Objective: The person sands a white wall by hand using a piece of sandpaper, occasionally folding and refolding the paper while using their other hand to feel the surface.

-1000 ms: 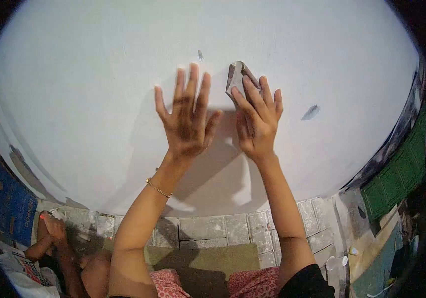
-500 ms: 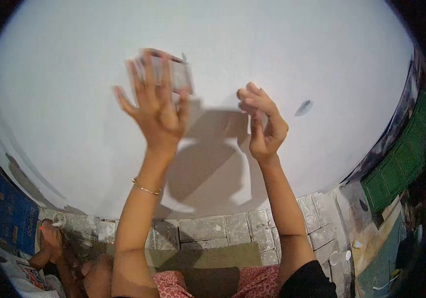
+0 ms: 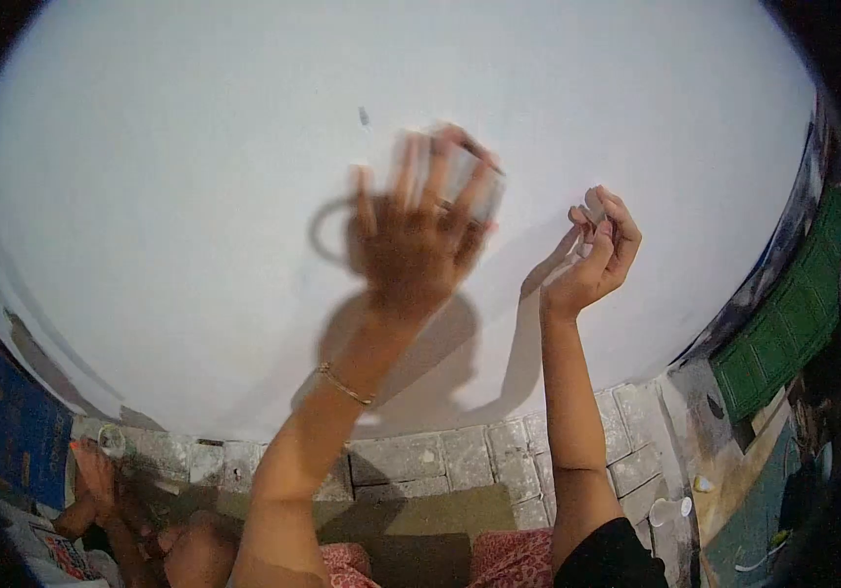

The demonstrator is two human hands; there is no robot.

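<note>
My left hand [image 3: 411,235] is spread over a flat, rectangular greyish pad [image 3: 479,186] with a dark edge, pressing it to the white wall surface [image 3: 195,196]. Motion smears the fingers and the pad, so its exact kind cannot be told. To the right, my right hand [image 3: 602,250] is raised close to the same surface, fingers loosely bent and apart, with nothing visible in it. A small grey mark [image 3: 364,117] shows on the white surface, up and left of my left hand.
Pale bricks [image 3: 396,461] and an olive mat [image 3: 416,510] lie along the bottom. At lower left another person's hand [image 3: 97,477] rests near a blue panel [image 3: 24,412]. A green ridged panel [image 3: 783,304] and a small white cup [image 3: 670,512] are at right.
My left hand has swept right and somewhat down across the white surface with the pad. My right hand has moved right, over the spot where a grey patch showed.
</note>
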